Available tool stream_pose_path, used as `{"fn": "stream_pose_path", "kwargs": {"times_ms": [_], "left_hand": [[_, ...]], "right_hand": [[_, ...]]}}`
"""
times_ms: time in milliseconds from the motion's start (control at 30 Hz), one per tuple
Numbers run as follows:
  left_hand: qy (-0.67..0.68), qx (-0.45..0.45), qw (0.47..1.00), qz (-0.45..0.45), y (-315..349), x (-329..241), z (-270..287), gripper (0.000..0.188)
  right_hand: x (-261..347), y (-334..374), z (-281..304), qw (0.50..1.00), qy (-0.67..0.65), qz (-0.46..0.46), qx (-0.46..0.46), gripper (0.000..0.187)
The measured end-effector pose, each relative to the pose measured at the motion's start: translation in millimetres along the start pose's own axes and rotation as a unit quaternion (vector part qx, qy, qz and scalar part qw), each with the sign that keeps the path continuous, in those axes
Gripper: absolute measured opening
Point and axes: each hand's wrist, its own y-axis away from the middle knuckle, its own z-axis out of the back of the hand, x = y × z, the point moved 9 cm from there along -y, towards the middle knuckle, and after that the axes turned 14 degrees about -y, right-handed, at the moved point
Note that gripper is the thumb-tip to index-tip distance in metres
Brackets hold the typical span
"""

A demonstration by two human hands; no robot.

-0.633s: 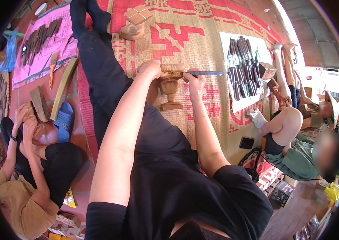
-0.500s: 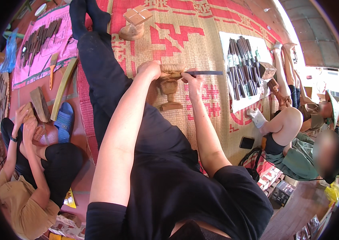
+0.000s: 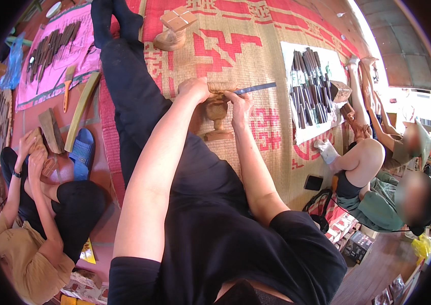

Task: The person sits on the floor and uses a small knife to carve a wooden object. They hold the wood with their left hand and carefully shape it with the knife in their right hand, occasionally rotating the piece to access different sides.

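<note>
A carved wooden goblet-shaped piece (image 3: 217, 113) stands on the mat between my legs, with a wide top, a narrow stem and a square base. My left hand (image 3: 194, 90) is closed at the left side of its top; the fingertips are hidden. At the right side of the top, my right hand (image 3: 241, 103) is closed on a dark, flat, narrow tool (image 3: 257, 88) like a file or blade. The tool's outer end points right and slightly away from me. Its inner end lies against the wood, partly hidden by my fingers.
Beyond stands another wooden piece (image 3: 171, 38) with a square block on top. Dark-handled tools lie on a white cloth (image 3: 304, 133) at right and a pink cloth (image 3: 84, 15) at left. People sit at both sides. A phone (image 3: 313, 182) and blue slipper (image 3: 81, 155) lie nearby.
My right hand has shifted a little left, toward the wooden piece. The tool's outer end has swung away from me and moved left. My left hand has shifted slightly right.
</note>
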Motion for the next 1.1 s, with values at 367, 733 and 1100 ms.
{"fn": "stream_pose_path", "kwargs": {"times_ms": [367,733,1100], "left_hand": [[-0.021,-0.023,1.000,0.005,-11.4,1.8,-7.7,0.037],[-0.027,-0.011,1.000,0.002,-10.3,3.4,-7.0,0.039],[-0.024,-0.023,0.999,-0.007,-11.4,3.1,-10.9,0.040]], "right_hand": [[9.8,-3.3,-2.7,0.999,0.019,0.006,0.034,0.010],[15.5,1.1,-1.1,0.999,0.003,-0.048,0.011,0.010],[3.5,-3.2,21.4,0.993,-0.078,-0.080,-0.046,0.013]]}}
